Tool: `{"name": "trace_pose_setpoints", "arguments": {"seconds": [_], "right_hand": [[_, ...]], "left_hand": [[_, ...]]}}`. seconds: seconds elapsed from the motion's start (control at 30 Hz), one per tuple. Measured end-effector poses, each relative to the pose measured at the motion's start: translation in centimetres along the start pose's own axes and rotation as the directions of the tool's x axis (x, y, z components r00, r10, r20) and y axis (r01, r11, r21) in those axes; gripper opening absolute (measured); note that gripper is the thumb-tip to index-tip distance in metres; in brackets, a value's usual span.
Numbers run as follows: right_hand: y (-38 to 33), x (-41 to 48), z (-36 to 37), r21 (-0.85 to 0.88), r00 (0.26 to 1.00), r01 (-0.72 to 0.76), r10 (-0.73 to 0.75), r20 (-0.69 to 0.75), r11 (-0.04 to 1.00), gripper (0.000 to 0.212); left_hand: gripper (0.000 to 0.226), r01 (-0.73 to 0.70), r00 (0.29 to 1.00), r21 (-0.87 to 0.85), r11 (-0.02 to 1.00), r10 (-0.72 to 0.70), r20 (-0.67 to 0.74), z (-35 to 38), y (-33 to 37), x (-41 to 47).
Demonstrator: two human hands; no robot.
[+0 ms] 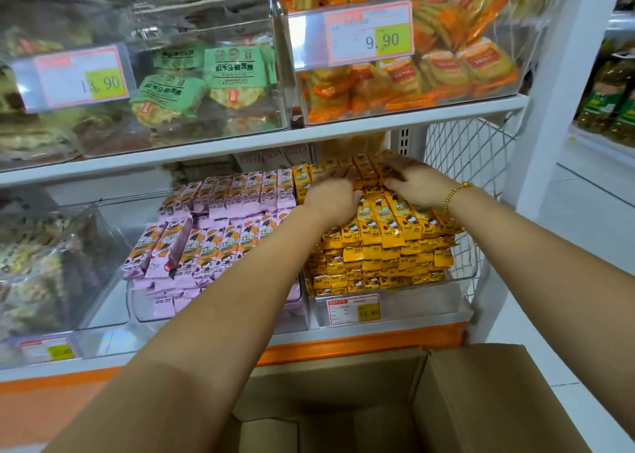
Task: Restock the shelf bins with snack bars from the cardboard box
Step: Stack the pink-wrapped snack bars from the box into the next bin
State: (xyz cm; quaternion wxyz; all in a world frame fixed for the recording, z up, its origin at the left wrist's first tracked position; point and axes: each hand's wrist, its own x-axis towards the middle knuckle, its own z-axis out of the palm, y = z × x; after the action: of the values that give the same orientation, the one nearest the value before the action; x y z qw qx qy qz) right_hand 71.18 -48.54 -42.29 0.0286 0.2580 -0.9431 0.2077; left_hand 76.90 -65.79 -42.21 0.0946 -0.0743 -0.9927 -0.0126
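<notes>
We log left hand and right hand, fingers spread flat, gripping nothing, pressing the glossy yellow foil-wrapped snack bars stacked beneath them in the clear plastic bin; likely light, slippery, crushable, best pinched across the long sides.

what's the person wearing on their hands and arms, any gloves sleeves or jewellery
No gloves, and no sleeves in view. The left hand wears nothing visible. The right hand has a gold beaded bracelet at the wrist.
</notes>
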Motion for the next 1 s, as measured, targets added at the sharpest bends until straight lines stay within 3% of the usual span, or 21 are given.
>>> {"name": "trace_pose_setpoints", "arguments": {"seconds": [0.17,0.33,0.43,0.5,0.8,1.0], "right_hand": [[-0.5,-0.5,0.0,-0.055,0.999,-0.001,-0.001,-0.035,0.999,0.049],[-3.1,-1.5,-0.4,-0.037,0.973,-0.011,0.002,-0.231,0.999,0.025],[-5.6,-3.1,0.4,0.006,0.965,0.052,-0.048,-0.256,0.999,0.004],[-7.3,-4.2,1.4,0.01,0.964,0.133,-0.127,-0.232,0.991,0.017],[-14.0,-3.8,6.4,-0.028,0.932,0.361,-0.362,-0.036,0.932,0.028],[-18.4,0.8,8.2,-0.043,0.951,0.303,-0.299,0.079,0.952,0.055]], "left_hand": [[0.058,0.091,0.994,-0.076,0.993,-0.095,-0.05,-0.2,-0.6,-0.9],[0.044,0.071,0.987,-0.168,0.983,-0.094,-0.133,-1.4,-0.5,-4.5],[0.039,0.074,0.962,-0.223,0.972,-0.129,-0.241,-2.2,-1.6,-7.6],[0.039,0.128,0.943,-0.219,0.967,-0.187,-0.274,-2.8,-3.3,-9.5],[0.04,0.458,0.813,-0.183,0.87,-0.493,-0.31,-3.8,-13.8,-17.2],[0.041,0.494,0.816,-0.168,0.853,-0.521,-0.25,-3.0,-17.4,-18.6]]}}
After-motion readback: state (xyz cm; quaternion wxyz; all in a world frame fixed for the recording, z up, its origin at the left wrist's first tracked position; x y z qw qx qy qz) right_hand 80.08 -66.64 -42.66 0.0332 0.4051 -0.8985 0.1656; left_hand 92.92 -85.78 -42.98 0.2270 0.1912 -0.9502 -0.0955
